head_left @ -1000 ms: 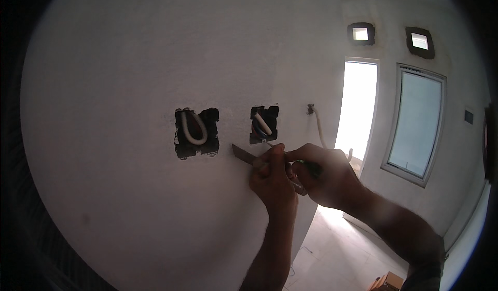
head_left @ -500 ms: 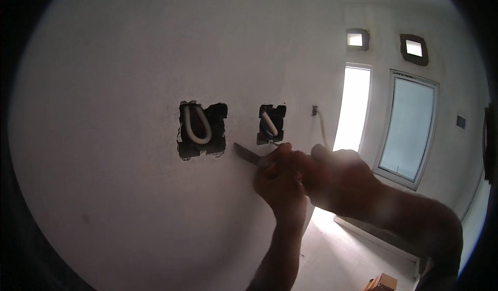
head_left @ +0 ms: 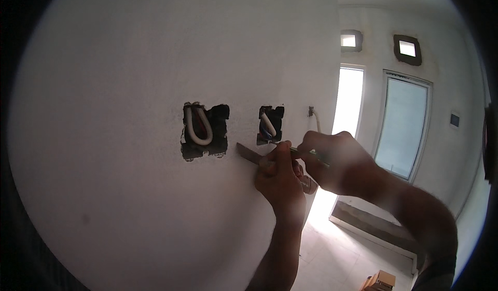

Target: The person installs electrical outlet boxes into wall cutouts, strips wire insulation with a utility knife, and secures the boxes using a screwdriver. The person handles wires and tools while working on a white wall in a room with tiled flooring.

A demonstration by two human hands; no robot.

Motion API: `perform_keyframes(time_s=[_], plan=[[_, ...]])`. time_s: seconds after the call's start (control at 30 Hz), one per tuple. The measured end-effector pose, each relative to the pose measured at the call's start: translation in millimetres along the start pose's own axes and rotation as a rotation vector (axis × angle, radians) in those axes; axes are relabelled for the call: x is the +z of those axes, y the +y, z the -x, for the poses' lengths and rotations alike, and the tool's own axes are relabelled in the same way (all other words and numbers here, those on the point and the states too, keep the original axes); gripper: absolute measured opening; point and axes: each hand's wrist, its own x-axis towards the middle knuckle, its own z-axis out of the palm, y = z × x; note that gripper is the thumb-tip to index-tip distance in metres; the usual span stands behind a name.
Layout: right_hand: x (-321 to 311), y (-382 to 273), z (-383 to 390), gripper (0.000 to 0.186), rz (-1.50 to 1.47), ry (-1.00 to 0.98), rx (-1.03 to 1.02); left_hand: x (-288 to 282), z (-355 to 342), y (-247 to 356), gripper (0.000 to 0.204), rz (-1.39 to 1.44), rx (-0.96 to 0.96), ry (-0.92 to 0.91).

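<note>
My left hand (head_left: 280, 174) is closed round a flat-bladed tool (head_left: 248, 152). Its blade points up-left along the white wall, and a brownish end shows on the other side of my fist. In my right hand (head_left: 337, 158) is a slim green screwdriver (head_left: 294, 150), slanting across my left fingertips. Its thin tip is near the lower edge of the smaller wall box (head_left: 271, 125), where a white cable and dark blue wire show. My left thumb and forefinger are close to the shaft; whether they touch it I cannot tell.
A larger dark wall box (head_left: 220, 130) with a looped white cable (head_left: 193, 130) sits to the left. Beyond the wall's edge are a cable outlet (head_left: 311, 111), a bright doorway (head_left: 351, 99), a frosted window (head_left: 407, 125) and a cardboard box (head_left: 381, 280) on the floor.
My right hand has shifted slightly right and up, away from my left hand, so the green screwdriver now shows between them. My left hand stays nearly in place.
</note>
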Motion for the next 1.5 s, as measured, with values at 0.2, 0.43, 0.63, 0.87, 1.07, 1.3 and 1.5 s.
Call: perform_keyframes(time_s=[0.2, 0.43, 0.63, 0.87, 1.07, 1.3, 1.5], plan=[[-9.6, -26.4, 8.6, 0.018, 0.374, -0.085, -0.056, 1.8, 2.4, -12.4, 0.020, 0.152, 0.032, -0.049], [-11.7, -11.7, -7.3, 0.021, -0.374, -0.095, 0.405, -21.7, -14.4, -17.9, 0.017, 0.027, -0.015, -0.108], [-11.1, -26.7, 4.2, 0.020, 0.474, -0.137, -0.129, -6.7, -4.2, -12.6, 0.015, 0.068, 0.017, -0.028], [-18.9, -15.6, 0.9, 0.035, -0.778, -0.206, 0.657, -9.8, -8.3, -18.5, 0.014, 0.107, 0.014, -0.037], [-14.6, -21.9, -1.0, 0.033, -0.089, -0.219, 0.223, -3.6, -2.5, -10.2, 0.014, 0.172, 0.012, -0.020], [-9.2, -7.2, 9.7, 0.021, 0.000, -0.156, 0.124, 0.1, -3.8, -19.0, 0.013, 0.182, 0.011, 0.020], [-5.7, -5.1, 2.1, 0.024, -0.574, -0.157, 0.361, -2.9, -5.3, -10.3, 0.016, 0.106, 0.063, 0.013]])
